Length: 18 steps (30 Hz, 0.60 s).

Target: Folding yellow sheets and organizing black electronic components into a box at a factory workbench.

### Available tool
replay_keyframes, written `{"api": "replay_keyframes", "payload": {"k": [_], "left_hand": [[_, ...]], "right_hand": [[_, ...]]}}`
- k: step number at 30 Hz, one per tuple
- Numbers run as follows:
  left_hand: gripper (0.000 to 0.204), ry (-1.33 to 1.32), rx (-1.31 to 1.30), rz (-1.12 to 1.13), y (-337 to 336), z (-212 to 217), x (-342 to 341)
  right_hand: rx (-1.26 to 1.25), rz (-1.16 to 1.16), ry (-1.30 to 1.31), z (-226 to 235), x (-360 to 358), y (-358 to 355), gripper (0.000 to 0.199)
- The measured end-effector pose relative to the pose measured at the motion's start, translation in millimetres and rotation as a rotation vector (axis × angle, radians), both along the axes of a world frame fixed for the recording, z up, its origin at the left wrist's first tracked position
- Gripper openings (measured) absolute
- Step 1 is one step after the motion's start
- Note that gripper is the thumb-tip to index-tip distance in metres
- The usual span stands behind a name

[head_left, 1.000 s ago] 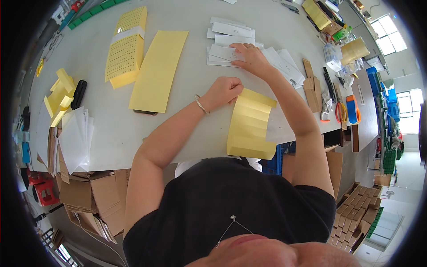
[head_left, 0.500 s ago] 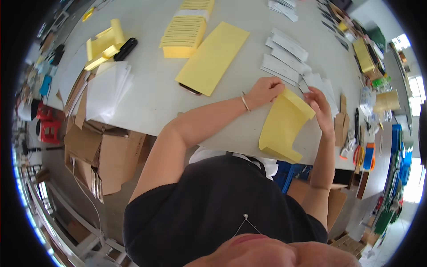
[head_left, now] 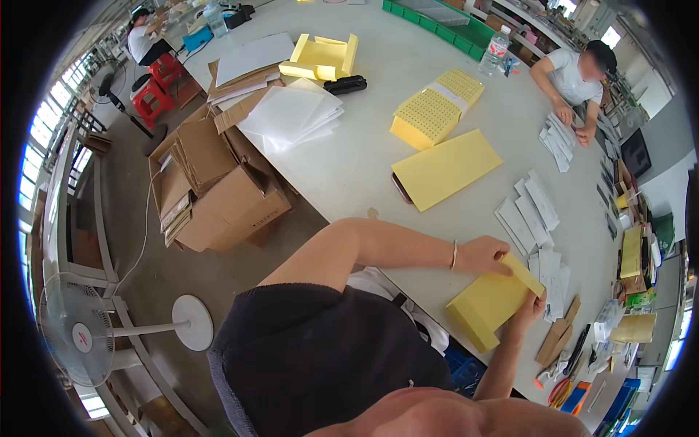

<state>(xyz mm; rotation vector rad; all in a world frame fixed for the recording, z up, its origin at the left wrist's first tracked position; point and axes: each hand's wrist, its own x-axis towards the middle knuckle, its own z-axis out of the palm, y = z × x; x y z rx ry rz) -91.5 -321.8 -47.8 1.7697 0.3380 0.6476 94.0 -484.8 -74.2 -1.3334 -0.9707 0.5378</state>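
Both hands have drawn back from the white slips (head_left: 542,211) toward the near edge of the tabletop (head_left: 349,167), bringing the folded yellow sheet (head_left: 495,300) with them. Left hand (head_left: 486,256) pinches its upper edge; right hand (head_left: 530,306) grips its right corner. Handling now centres on this sheet, lifted just above the tabletop.
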Motion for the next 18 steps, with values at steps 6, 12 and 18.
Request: {"api": "replay_keyframes", "payload": {"k": [6,12,18], "left_hand": [[0.018,0.027,-0.419,-0.185,18,46,-23],[0.022,-0.628,-0.299,0.681,140,120,-135],[0.015,-0.948,-0.112,1.398,307,104,-296]], "right_hand": [[0.18,-0.211,0.375,17,-20,15,0.026],[-0.125,-0.1,0.149,21,-9,8,0.027],[-0.163,0.054,0.063,16,-13,18,0.017]]}}
